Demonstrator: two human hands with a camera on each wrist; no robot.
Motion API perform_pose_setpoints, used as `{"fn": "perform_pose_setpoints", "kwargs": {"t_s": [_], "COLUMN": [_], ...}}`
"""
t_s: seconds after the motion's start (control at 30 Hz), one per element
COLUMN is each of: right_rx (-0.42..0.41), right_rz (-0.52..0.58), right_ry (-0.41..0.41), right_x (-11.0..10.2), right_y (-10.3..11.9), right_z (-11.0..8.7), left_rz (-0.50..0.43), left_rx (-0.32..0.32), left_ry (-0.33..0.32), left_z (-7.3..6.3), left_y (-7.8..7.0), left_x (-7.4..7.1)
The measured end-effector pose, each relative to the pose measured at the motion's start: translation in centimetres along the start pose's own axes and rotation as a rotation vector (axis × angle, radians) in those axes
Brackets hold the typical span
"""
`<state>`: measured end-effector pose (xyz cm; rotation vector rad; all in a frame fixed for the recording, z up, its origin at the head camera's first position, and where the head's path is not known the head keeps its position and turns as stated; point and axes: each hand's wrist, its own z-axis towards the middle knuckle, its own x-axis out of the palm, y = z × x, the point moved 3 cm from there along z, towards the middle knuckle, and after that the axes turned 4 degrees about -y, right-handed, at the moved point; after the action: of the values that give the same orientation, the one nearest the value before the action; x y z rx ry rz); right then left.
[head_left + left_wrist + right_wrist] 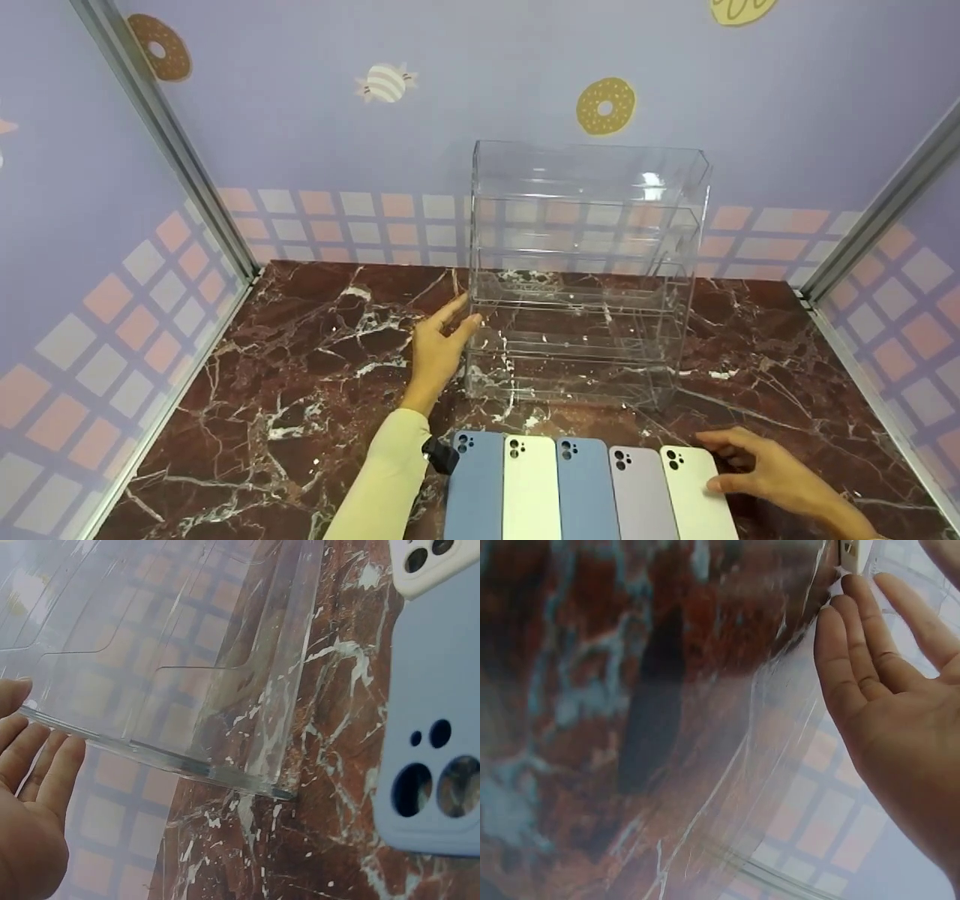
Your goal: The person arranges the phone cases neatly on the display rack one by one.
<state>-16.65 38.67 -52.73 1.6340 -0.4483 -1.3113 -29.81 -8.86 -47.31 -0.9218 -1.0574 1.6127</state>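
A clear plastic tiered rack (585, 300) stands near the back wall. My left hand (439, 349) is at its left side, the fingertips and thumb right at the edge of the side panel, fingers nearly straight. Several phone cases lie side by side in front: a blue case (476, 480), a white case (531, 487), another blue case (583, 487), a lilac case (641, 491) and a cream-white case (701, 495) at the right end. Beside that last one is my right hand (772, 476), its thumb at the case's right edge and its fingers extended near the upper corner.
The dark red marbled tabletop (300, 420) runs back to a purple wall (300, 112) printed with sweets and squares. Metal frame posts (180, 150) stand at the corners. A small black wrist camera (440, 455) sits at my left cuff, close to the first blue case.
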Motion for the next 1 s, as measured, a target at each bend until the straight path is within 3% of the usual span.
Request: {"fn": "perform_pose_setpoints", "kwargs": {"t_s": [0.3, 0.6, 0.8, 1.0], "right_rx": [0.051, 0.046, 0.075, 0.094], "right_rz": [-0.116, -0.185, -0.167, -0.081], "right_ry": [0.006, -0.023, -0.034, 0.001], "right_x": [0.6, 1.0, 1.1, 1.0], "right_y": [-0.1, 0.3, 0.5, 0.5], "right_z": [-0.3, -0.2, -0.2, -0.1], "left_rz": [-0.049, -0.058, -0.054, -0.058], "left_rx": [-0.031, -0.029, -0.031, -0.035], "left_ry": [-0.014, -0.021, -0.021, -0.006], "left_z": [-0.1, -0.1, -0.2, -0.2], "left_y": [0.3, 0.2, 0.3, 0.2], "left_x": [0.0, 0.0, 0.1, 0.1]}}
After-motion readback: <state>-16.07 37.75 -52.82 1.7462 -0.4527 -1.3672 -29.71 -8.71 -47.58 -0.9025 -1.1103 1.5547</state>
